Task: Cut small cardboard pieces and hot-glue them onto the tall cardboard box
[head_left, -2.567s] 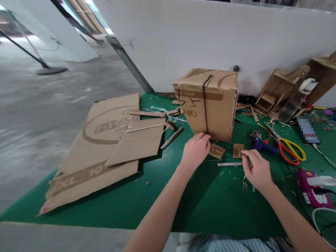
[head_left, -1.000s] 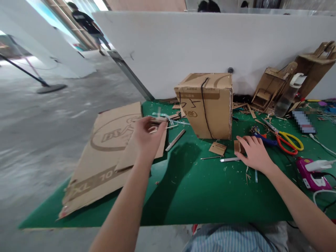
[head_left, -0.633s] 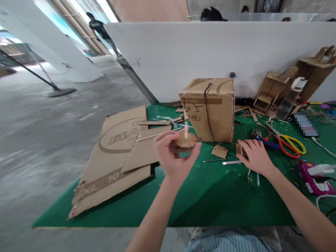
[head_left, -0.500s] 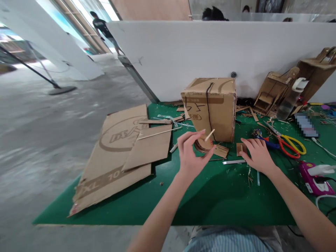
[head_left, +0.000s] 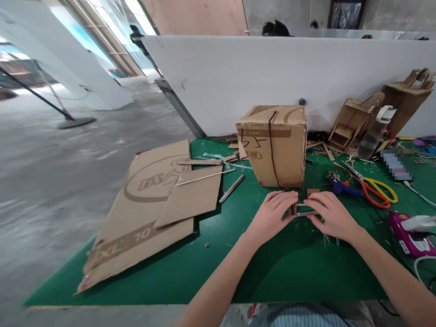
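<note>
My left hand (head_left: 276, 212) is closed around a small round of layered cardboard (head_left: 293, 209), mostly hidden by the fingers. A thin wooden stick (head_left: 301, 205) reaches from this round across to my right hand (head_left: 329, 213). The right fingers curl at the stick's far end, with the thumb lower down; their exact contact is partly hidden. Below the stick, a narrow metal strip (head_left: 304, 213) lies between the hands. Just behind the right fingers is a small cardboard piece (head_left: 313, 191).
A cardboard box (head_left: 286, 150) with a black cord stands behind the hands. Flat cardboard sheets (head_left: 136, 218) lie left. To the right are scissors (head_left: 374, 190), a blue glue gun (head_left: 344, 187), a phone (head_left: 395, 164), a bottle (head_left: 374, 131) and a magenta power strip (head_left: 408, 234).
My left hand has come down and right with the cardboard round, turning it so the stick points right. My right hand has left the small cardboard piece and its fingers meet the stick.
</note>
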`<state>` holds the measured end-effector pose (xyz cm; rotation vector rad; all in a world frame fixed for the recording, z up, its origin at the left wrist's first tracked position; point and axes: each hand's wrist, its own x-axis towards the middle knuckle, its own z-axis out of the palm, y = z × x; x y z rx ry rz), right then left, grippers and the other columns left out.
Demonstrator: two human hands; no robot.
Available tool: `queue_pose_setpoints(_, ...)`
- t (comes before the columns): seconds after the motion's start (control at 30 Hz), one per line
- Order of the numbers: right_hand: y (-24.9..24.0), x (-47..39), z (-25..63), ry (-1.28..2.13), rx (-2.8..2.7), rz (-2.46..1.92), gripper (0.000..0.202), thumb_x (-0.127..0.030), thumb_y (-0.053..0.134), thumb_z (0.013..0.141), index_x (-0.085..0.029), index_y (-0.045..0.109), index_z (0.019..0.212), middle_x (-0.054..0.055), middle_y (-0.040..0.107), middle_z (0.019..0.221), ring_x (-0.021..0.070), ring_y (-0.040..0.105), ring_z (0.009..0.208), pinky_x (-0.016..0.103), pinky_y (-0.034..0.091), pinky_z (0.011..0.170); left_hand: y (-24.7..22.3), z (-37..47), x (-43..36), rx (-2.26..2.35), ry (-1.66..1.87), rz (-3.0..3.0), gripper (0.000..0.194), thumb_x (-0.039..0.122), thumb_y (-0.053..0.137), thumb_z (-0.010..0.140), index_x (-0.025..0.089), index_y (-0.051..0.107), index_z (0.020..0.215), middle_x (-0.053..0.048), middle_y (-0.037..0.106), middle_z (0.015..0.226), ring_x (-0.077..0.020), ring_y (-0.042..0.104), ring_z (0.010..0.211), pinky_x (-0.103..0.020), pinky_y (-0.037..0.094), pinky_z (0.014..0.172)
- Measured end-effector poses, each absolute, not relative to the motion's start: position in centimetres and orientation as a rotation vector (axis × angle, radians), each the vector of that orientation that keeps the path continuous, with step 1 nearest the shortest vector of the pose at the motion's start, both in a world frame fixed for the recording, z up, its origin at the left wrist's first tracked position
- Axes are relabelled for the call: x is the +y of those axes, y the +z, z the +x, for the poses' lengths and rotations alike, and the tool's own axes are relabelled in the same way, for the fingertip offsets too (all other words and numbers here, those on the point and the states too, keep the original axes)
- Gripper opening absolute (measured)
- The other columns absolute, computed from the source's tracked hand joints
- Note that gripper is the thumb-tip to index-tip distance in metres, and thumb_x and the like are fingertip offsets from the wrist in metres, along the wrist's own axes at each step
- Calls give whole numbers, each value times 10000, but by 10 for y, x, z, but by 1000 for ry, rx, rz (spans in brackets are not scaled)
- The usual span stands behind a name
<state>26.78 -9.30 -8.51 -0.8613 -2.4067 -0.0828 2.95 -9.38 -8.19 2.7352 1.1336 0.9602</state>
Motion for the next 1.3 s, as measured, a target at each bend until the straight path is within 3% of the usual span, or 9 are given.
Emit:
queue_pose_setpoints(0.1, -81, -104, 261, -89, -2395, -805, 237, -142, 524, 919, -176, 618, 1133, 118, 642, 1091, 226, 601, 975, 381, 517, 824, -75, 36, -99, 979, 918, 2824, 369, 203, 619, 886, 228, 551, 1248, -97, 662, 1274, -202, 611, 1203, -413, 483, 1037)
queue_pose_setpoints(0.23, -77, -113, 257, -76, -2312, -780, 251, -69, 461, 923, -191, 630, 1063, 96, 661, 1024, 189, 607, 880, 346, 527, 772, -63, 40, -103, 940, 892, 2813, 385, 242, 603, 904, 236, 534, 1283, -104, 647, 1288, -215, 612, 1197, -421, 492, 1033)
queue_pose_setpoints(0.4, -69, -113, 260, -123, -2169, -763, 257, -33, 485, 903, -206, 612, 1045, 87, 669, 974, 194, 611, 862, 356, 531, 751, -28, 31, -99, 916, 837, 2913, 532, 358, 670, 861, 234, 476, 1341, -119, 580, 1371, -254, 537, 1284, -453, 430, 1094)
queue_pose_setpoints(0.47, -61, -109, 262, -106, -2082, -771, 262, -34, 497, 896, -219, 611, 1043, 79, 668, 955, 198, 622, 876, 360, 536, 746, -6, 23, -89, 1013, 969, 2898, 572, 436, 665, 849, 234, 467, 1347, -127, 567, 1370, -274, 519, 1290, -468, 428, 1081)
queue_pose_setpoints(0.6, -38, -97, 262, -49, -1902, -837, 226, -92, 517, 906, -248, 611, 1039, 62, 680, 944, 203, 649, 897, 375, 550, 754, 29, 12, -57, 1643, 1477, 2531, 291, 392, 558, 913, 191, 569, 1123, -100, 630, 1103, -240, 593, 1078, -403, 499, 915)
queue_pose_setpoints(0.73, -10, -79, 252, -139, -1813, -906, 127, -161, 516, 929, -244, 603, 970, 60, 691, 912, 217, 657, 872, 420, 543, 797, 33, 19, -28, 1910, 1339, 2346, 193, 371, 606, 875, 179, 609, 901, -58, 635, 931, -188, 601, 804, -311, 487, 716)
queue_pose_setpoints(0.87, 9, -65, 243, -117, -1810, -849, 110, -169, 517, 931, -240, 598, 948, 46, 695, 908, 203, 651, 860, 391, 539, 785, 24, 31, -17, 2005, 1291, 2277, 117, 280, 568, 879, 190, 628, 835, -47, 659, 885, -193, 610, 766, -299, 444, 663)
queue_pose_setpoints(1.1, 4, -65, 246, -30, -1773, -827, 117, -148, 552, 903, -241, 601, 954, 34, 681, 879, 192, 647, 821, 353, 536, 737, 33, 29, -13, 1872, 1330, 2121, 110, 244, 568, 812, 189, 574, 716, -40, 672, 786, -194, 617, 745, -312, 447, 704)
queue_pose_setpoints(1.3, -17, -64, 243, 73, -2061, -814, 157, -117, 495, 931, -233, 600, 939, 53, 662, 917, 214, 613, 903, 433, 520, 859, 49, 28, -13, 1247, 1551, 1554, 129, 173, 501, 837, 195, 461, 717, -1, 628, 692, -123, 625, 656, -240, 471, 618)
